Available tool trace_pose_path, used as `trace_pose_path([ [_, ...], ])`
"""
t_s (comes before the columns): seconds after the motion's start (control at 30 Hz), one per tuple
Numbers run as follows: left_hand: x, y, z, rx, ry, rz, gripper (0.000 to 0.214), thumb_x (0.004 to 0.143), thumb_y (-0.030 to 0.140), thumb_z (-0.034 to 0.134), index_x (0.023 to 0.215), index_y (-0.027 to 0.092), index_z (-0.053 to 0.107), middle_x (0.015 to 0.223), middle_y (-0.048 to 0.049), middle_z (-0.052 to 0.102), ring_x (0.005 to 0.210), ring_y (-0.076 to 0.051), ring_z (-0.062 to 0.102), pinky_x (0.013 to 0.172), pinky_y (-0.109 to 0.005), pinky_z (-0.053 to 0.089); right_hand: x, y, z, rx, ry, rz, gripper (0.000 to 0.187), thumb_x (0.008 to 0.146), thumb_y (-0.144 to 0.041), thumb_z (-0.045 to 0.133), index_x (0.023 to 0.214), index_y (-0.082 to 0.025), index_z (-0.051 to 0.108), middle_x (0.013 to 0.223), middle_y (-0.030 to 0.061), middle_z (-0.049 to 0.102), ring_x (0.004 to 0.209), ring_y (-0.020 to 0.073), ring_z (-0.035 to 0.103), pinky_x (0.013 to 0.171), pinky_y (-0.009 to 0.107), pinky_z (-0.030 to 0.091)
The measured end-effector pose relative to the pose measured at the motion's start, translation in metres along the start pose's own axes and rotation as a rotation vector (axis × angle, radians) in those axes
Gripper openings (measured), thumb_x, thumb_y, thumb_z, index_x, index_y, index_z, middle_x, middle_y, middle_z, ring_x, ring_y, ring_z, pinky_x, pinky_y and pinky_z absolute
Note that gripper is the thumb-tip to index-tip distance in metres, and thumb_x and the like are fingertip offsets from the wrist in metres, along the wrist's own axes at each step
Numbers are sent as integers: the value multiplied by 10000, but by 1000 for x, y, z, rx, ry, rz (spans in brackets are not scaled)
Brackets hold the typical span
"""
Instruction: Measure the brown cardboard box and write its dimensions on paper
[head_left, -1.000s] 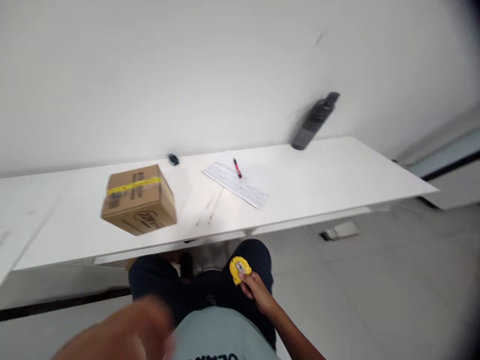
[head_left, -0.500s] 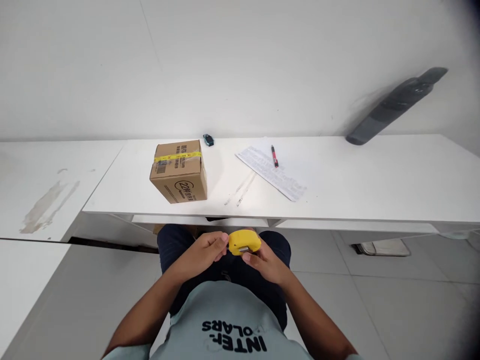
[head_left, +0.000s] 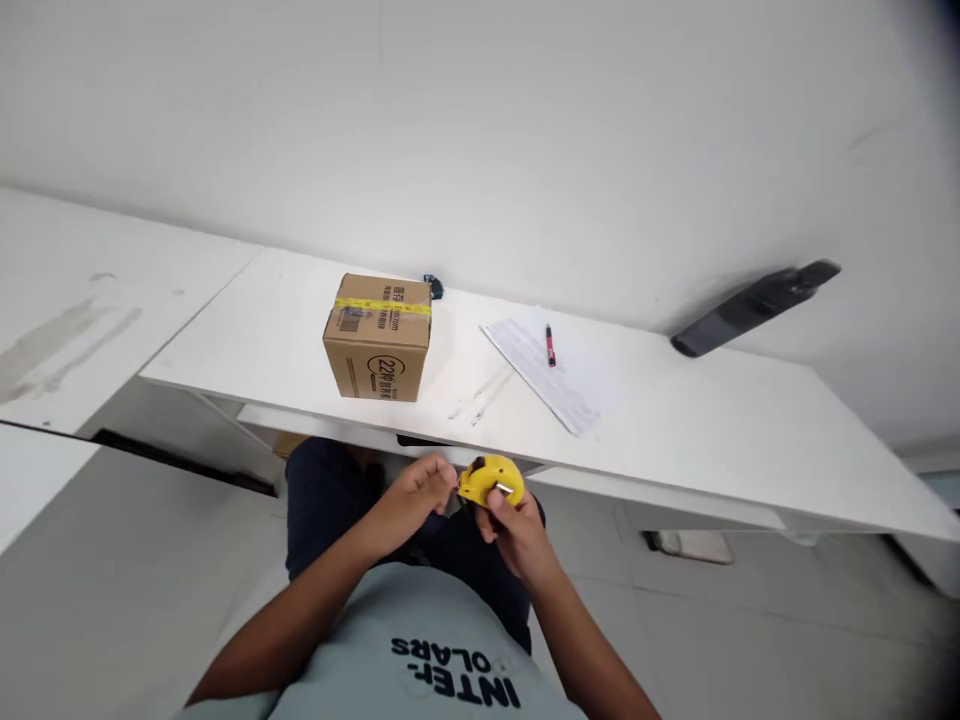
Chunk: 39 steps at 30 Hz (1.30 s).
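A yellow tape measure (head_left: pixel 487 470) is held over my lap, just in front of the desk's front edge. My right hand (head_left: pixel 520 532) is closed around its case, with the thumb on the near side by a silver clip. At the case's left end, my left hand (head_left: pixel 417 492) pinches with thumb and fingers at the tape's tip. The tip itself is mostly hidden by those fingers. Beyond both hands, a taped cardboard box (head_left: pixel 379 350) stands on the white desk (head_left: pixel 637 420).
Printed sheets (head_left: pixel 536 370) lie on the desk with a red and black pen (head_left: pixel 550 345) on top. A small dark key fob (head_left: pixel 433 287) is behind the box. On the right, a dark wrapped cylinder (head_left: pixel 750 310) leans against the wall.
My view has tilted and turned, so the desk now slants down to the right. The tape measure has been rotated in my right hand, showing more of its side face.
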<state>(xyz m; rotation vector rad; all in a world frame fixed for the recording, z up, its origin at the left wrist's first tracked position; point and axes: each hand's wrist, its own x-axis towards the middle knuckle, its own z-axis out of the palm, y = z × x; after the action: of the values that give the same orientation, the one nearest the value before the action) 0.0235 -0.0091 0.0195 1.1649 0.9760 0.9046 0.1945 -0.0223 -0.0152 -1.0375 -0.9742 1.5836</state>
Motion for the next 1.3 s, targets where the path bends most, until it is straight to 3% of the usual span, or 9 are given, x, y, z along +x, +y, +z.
trace_pose_path([
  [0.13,-15,-6,-13,237,24,36,355,878,544,586,944,199,539,839,-15,581,750,-142,539,719,-285,446,3,4,14,226,-17,57,537,733,-694,683,851,-179,588,549,-32,520,417,72,358,420,235,249],
  [0.27,-17,-12,-20,519,54,307,346,901,438,602,1173,226,572,1014,-65,643,909,-189,611,812,-338,489,1,5,22,251,21,107,609,685,-750,680,873,-180,579,648,-9,577,428,63,355,428,237,249],
  [0.4,-13,-9,-20,943,99,677,248,924,352,593,1132,232,656,1063,-86,705,944,-216,656,848,-376,477,-4,7,20,213,14,113,596,695,-757,671,835,-186,572,571,-41,509,434,68,357,439,231,232],
  [0.57,-8,-1,-33,1227,189,854,241,930,185,523,1107,249,673,990,-50,745,875,-182,680,864,-365,461,0,7,7,43,42,14,510,694,-649,749,834,-185,589,555,-54,495,420,47,266,432,230,198],
  [0.67,-7,11,-79,1350,463,858,180,905,195,549,1003,242,692,922,-41,745,848,-186,672,873,-368,458,17,-13,-22,-37,131,-113,487,655,-545,819,923,-200,605,631,-39,545,419,40,260,402,215,196],
  [0.87,-13,68,-226,1498,1130,628,238,937,243,506,1051,136,685,1043,-82,685,899,-193,617,824,-333,446,81,-99,-113,-50,364,-521,460,624,-493,842,875,-199,592,783,-14,571,480,35,323,421,183,268],
  [1.0,-11,95,-276,1471,1283,568,290,959,296,494,1109,128,677,1220,-93,604,824,-135,579,787,-289,431,118,-128,-141,-68,401,-602,420,653,-474,844,883,-192,635,691,-48,490,484,42,336,469,206,346],
  [1.13,3,90,-273,1628,1149,544,260,938,271,490,995,167,721,1019,-90,674,783,-179,599,702,-290,417,141,-123,-119,-122,393,-618,510,669,-485,827,1046,-177,677,772,-9,567,499,50,362,447,205,313],
  [1.3,25,88,-237,1618,939,572,254,934,267,480,974,201,722,1025,-92,689,814,-194,636,704,-299,447,155,-106,-47,-280,296,-572,597,727,-475,769,1237,-196,634,812,1,600,570,92,419,492,223,379],
])
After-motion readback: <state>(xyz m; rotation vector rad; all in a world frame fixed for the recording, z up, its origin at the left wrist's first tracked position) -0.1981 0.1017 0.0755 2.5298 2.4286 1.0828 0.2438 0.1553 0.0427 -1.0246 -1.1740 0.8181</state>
